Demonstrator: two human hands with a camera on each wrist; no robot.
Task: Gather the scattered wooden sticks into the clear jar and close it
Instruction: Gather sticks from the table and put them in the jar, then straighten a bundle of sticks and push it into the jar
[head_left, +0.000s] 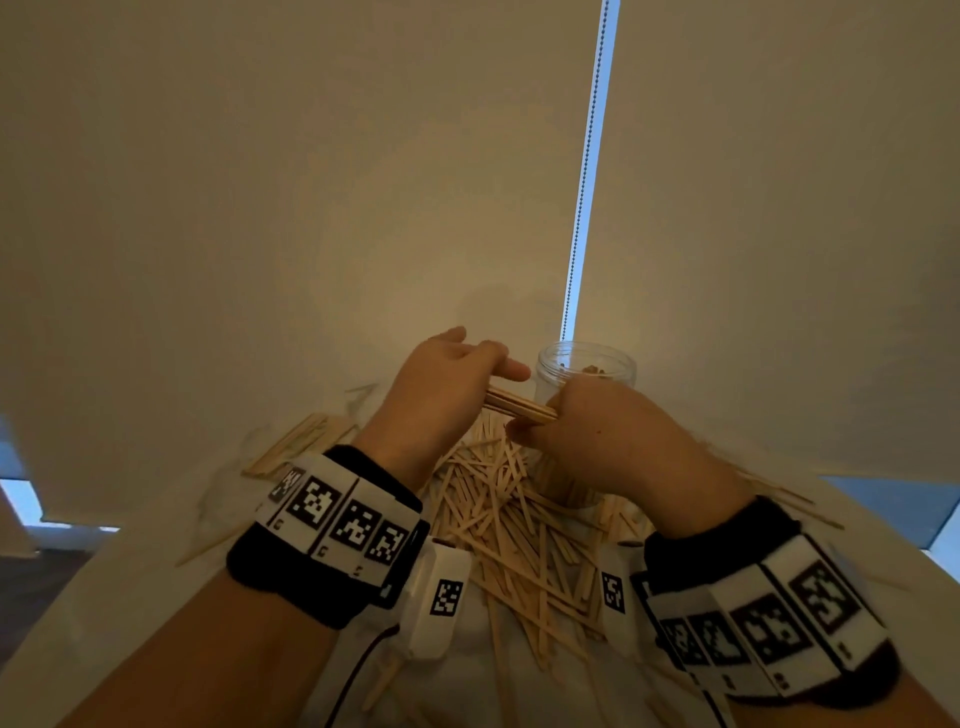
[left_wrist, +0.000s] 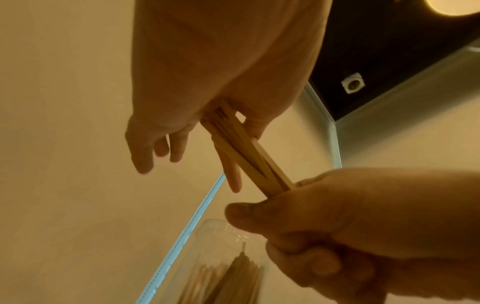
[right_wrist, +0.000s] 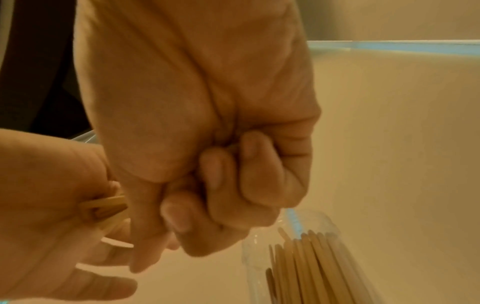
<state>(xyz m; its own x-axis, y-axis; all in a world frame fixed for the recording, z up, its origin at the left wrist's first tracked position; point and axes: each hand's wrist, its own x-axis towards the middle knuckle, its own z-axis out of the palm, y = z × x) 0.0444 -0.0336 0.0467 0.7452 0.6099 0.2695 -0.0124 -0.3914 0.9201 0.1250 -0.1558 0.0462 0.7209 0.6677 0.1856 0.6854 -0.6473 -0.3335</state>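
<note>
A small bundle of wooden sticks (head_left: 519, 408) is held level in the air between both hands, just in front of the clear jar (head_left: 587, 364). My left hand (head_left: 467, 364) pinches one end between thumb and index finger, with the other fingers straight (left_wrist: 145, 156). My right hand (head_left: 550, 421) grips the other end in a fist (right_wrist: 221, 195). The bundle (left_wrist: 244, 156) fans slightly between the hands. The jar (right_wrist: 257, 257) stands upright without a lid and holds upright sticks (right_wrist: 311, 267). A loose pile of sticks (head_left: 514, 519) lies on the table below my wrists.
The white table (head_left: 156, 571) drops off at the left and right. More sticks lie in a flat group at the left (head_left: 296, 441) and stray ones at the right (head_left: 789, 499). A blind with a bead chain (head_left: 587, 171) hangs behind the jar.
</note>
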